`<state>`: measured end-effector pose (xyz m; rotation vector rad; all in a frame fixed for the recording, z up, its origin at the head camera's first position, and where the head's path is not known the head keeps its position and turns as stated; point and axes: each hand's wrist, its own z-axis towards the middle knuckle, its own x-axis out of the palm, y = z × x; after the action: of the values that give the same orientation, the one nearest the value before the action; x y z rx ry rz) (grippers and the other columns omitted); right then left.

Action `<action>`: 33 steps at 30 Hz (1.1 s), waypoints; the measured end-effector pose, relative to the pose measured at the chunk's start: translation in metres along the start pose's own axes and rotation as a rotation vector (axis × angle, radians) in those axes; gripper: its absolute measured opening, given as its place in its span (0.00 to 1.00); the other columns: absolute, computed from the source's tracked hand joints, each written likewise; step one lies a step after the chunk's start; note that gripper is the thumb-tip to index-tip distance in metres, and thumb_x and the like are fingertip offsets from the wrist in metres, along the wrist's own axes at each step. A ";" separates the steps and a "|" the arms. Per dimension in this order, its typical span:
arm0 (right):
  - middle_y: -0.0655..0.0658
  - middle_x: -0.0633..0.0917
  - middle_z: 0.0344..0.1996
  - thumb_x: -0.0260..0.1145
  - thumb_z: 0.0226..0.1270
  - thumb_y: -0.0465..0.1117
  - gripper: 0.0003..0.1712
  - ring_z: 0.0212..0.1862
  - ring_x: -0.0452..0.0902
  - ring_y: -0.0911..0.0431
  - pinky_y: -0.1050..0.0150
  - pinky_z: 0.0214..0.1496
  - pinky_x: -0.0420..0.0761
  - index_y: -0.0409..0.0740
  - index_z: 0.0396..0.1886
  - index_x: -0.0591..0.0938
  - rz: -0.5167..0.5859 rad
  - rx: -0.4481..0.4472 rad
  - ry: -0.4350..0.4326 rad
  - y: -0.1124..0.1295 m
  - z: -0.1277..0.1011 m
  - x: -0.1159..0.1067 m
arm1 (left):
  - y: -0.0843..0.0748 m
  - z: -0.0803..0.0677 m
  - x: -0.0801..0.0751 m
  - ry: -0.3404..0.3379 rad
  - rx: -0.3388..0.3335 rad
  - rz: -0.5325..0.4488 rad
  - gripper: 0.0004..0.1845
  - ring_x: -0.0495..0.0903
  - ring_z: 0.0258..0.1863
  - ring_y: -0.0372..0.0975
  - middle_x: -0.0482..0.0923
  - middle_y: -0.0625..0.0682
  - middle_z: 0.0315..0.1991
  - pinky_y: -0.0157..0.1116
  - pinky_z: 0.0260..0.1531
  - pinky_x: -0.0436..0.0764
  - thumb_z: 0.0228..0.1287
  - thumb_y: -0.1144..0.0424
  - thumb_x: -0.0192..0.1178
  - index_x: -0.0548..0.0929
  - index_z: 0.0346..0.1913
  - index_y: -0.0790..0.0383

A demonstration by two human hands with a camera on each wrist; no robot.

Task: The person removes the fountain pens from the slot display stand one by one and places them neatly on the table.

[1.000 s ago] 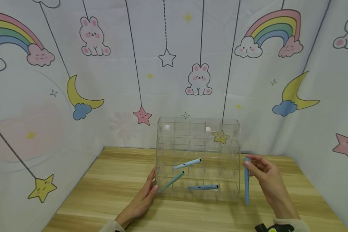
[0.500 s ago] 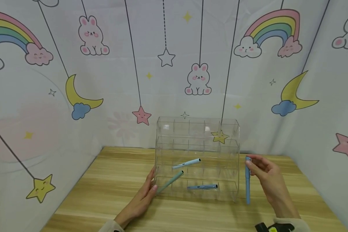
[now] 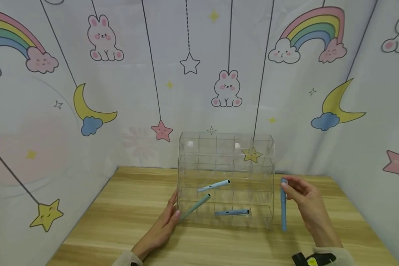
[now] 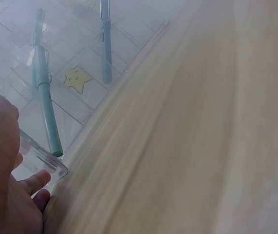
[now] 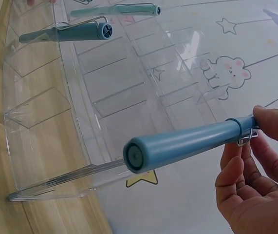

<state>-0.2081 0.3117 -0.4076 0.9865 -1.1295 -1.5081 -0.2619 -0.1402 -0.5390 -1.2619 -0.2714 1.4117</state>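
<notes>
A transparent stepped pen holder (image 3: 225, 137) with several compartments stands on the table. My left hand (image 3: 161, 225) holds its left side, with the thumb at the front corner and fingers along the side panel; its lower corner shows beside the fingers in the left wrist view. To the right of the holder, my right hand (image 3: 307, 208) pinches a blue pen (image 3: 283, 210) near its clip end, upright in the head view. A green pen (image 3: 196, 205) leans in the front row at the left. A darker blue pen (image 3: 232, 212) lies in that row, and a light blue pen (image 3: 214, 185) lies above.
The wood-grain table (image 3: 119, 207) runs back to a white printed curtain (image 3: 136, 92) behind and at both sides. A dark strap device (image 3: 314, 259) sits on my right wrist by the sleeve.
The head view has tilted slightly. Both hands, the pen in my right hand and the pens in the holder keep nearly the same places.
</notes>
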 end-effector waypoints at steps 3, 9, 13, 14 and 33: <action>0.61 0.89 0.41 0.69 0.78 0.38 0.12 0.41 0.81 0.65 0.70 0.43 0.81 0.43 0.57 0.86 -0.006 0.007 0.001 0.000 0.000 -0.002 | 0.001 0.000 0.000 0.002 -0.004 0.000 0.39 0.67 0.78 0.68 0.44 0.65 0.89 0.40 0.74 0.70 0.89 0.64 0.41 0.34 0.89 0.47; 0.62 0.88 0.40 0.69 0.79 0.39 0.14 0.41 0.81 0.65 0.71 0.43 0.82 0.44 0.59 0.86 -0.016 0.026 -0.003 0.000 0.002 -0.005 | 0.001 0.003 0.000 0.016 -0.036 -0.005 0.39 0.66 0.79 0.68 0.43 0.64 0.89 0.39 0.74 0.70 0.90 0.64 0.41 0.32 0.89 0.43; 0.62 0.87 0.39 0.70 0.78 0.39 0.13 0.40 0.80 0.65 0.71 0.43 0.82 0.47 0.59 0.87 -0.006 0.045 -0.009 -0.001 0.002 -0.006 | 0.000 0.002 0.000 0.019 -0.040 -0.012 0.40 0.66 0.79 0.69 0.42 0.66 0.89 0.46 0.75 0.72 0.89 0.65 0.41 0.32 0.89 0.43; 0.62 0.87 0.39 0.70 0.78 0.39 0.13 0.39 0.80 0.65 0.71 0.42 0.81 0.47 0.58 0.87 -0.004 0.050 -0.011 -0.001 0.002 -0.007 | 0.000 0.001 0.000 0.019 -0.043 -0.014 0.40 0.66 0.79 0.69 0.42 0.66 0.89 0.50 0.74 0.74 0.89 0.65 0.40 0.31 0.89 0.43; 0.65 0.87 0.39 0.71 0.77 0.41 0.14 0.41 0.82 0.67 0.71 0.42 0.81 0.45 0.58 0.87 -0.076 0.066 -0.037 -0.012 0.006 -0.012 | 0.000 0.001 0.000 0.011 -0.046 -0.016 0.38 0.66 0.78 0.71 0.42 0.68 0.88 0.66 0.70 0.73 0.90 0.62 0.40 0.32 0.89 0.45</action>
<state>-0.2143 0.3253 -0.4168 1.0602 -1.1864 -1.5637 -0.2626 -0.1396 -0.5389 -1.3021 -0.3076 1.3918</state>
